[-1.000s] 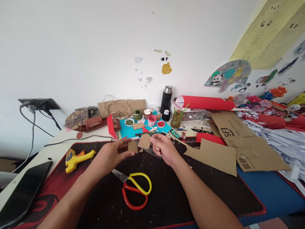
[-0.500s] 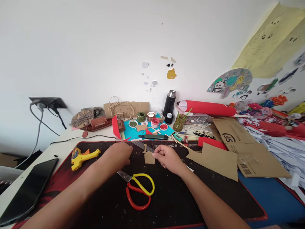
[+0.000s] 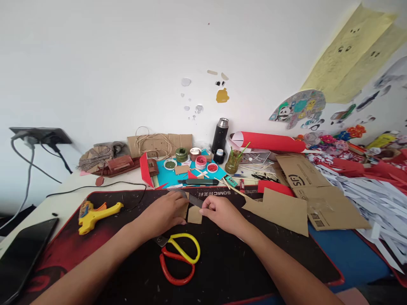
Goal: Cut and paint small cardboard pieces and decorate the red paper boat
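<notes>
Near the middle of the black mat, my right hand [image 3: 222, 212] pinches the end of a dark grey flat strip that looks like a ruler [image 3: 195, 200]. My left hand [image 3: 167, 209] is closed on a small cardboard piece [image 3: 187, 201], its fingers covering most of it. A grey rounded edge shows above the left fingers; whether it belongs to the ruler I cannot tell. Just below the ruler, between the hands, lies a small cardboard square [image 3: 195, 215]. Scissors [image 3: 180, 258] with yellow and red handles rest on the mat nearer to me, blades partly under my left wrist.
A yellow glue gun [image 3: 98, 216] and a black phone [image 3: 28, 250] lie left. Behind the mat [image 3: 235, 262] stand paint pots [image 3: 201, 161], a utility knife [image 3: 199, 181] and a black flask [image 3: 220, 136]. Cut cardboard [image 3: 280, 209] and paper strips [image 3: 359, 199] spread to the right.
My left hand has come down and right, onto a cardboard piece beside the square. The ruler stays in my right hand. The view has shifted slightly right.
</notes>
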Tool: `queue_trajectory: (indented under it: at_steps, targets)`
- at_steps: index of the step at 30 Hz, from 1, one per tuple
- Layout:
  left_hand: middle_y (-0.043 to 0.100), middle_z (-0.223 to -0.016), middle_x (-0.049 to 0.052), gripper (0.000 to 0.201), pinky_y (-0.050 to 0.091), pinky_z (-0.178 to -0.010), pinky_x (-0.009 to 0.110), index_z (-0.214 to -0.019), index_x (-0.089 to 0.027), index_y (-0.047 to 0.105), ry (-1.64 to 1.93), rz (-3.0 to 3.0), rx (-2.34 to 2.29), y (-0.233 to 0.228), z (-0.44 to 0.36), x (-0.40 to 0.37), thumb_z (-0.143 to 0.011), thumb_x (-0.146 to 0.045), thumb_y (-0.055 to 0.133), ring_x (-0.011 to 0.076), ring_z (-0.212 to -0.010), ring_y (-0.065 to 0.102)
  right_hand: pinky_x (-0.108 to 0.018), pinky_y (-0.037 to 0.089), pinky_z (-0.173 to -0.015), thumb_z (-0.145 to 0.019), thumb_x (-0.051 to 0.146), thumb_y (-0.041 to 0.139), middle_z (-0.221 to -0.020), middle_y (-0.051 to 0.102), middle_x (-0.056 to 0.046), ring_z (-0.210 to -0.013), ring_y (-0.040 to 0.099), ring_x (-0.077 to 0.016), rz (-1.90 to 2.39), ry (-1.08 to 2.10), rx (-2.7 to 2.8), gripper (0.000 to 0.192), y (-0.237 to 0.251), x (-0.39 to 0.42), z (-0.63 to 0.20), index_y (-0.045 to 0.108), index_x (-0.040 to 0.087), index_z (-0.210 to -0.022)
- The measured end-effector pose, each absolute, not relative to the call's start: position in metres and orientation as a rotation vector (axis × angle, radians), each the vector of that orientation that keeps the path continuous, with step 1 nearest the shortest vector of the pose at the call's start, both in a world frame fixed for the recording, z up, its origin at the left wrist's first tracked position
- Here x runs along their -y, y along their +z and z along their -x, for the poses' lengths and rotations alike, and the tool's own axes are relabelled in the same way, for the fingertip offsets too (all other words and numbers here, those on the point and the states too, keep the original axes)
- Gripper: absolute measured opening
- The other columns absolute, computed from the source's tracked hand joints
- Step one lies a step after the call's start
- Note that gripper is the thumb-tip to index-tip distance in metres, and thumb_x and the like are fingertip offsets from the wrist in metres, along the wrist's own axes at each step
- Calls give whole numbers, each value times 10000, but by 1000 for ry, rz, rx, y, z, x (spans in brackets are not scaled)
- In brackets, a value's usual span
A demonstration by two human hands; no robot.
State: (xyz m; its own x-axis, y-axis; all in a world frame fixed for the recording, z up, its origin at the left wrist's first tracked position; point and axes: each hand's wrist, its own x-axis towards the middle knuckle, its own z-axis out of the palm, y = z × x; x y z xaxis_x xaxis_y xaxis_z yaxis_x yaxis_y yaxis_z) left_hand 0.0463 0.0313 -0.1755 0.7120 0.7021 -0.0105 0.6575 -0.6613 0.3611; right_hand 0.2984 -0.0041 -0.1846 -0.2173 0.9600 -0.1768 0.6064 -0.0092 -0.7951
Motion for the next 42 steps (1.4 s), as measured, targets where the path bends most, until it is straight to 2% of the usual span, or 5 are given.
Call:
queue_trajectory:
  at_steps: [8, 15, 22, 32, 42]
  targets:
    - [678, -1375, 104, 607, 515, -1063, 500, -1417, -281, 643, 247, -2658, -1081, -188, -58, -23, -854, -329, 867, 347, -1268, 630, -267, 311, -572, -928, 249, 788, -631, 589, 64, -579, 509, -120, 1705, 1116, 1908, 98, -174, -5, -305, 721, 195, -880]
    - [738, -1160, 108, 279, 536, -947, 499, -1167, -215, 774, 148, -2849, -1162, -188, -74, -14, -939, -376, 784, 345, -1090, 685, -267, 339, -595, -935, 240, 758, -652, 627, 51, -619, 558, -134, 1609, 1053, 1871, 66, -179, -18, -310, 742, 208, -879]
    - [780, -1257, 121, 491, 545, -928, 457, -1289, -217, 751, 576, -2988, -1137, -203, -52, -17, -1017, -604, 619, 331, -1073, 726, -261, 344, -504, -938, 535, 688, -551, 511, 69, -478, 441, -132, 1466, 971, 1295, 320, -173, -48, -365, 677, 222, -872]
    - [800, -1101, -19, 269, 552, -940, 384, -1248, -381, 693, 1142, -2573, -1363, -219, 7, -40, -1045, -474, 543, 246, -962, 770, -296, 382, -540, -840, 661, 736, -618, 572, 40, -546, 500, -177, 1577, 537, 1163, 488, -139, -117, -447, 699, 209, -1021]
    - [818, -1046, -27, 215, 558, -967, 340, -1155, -354, 745, 1181, -2533, -1266, -224, 16, -42, -979, -336, 622, 220, -926, 773, -294, 370, -523, -934, 620, 640, -571, 563, 38, -503, 480, -159, 1535, 476, 1254, 417, -141, -133, -434, 611, 237, -773]
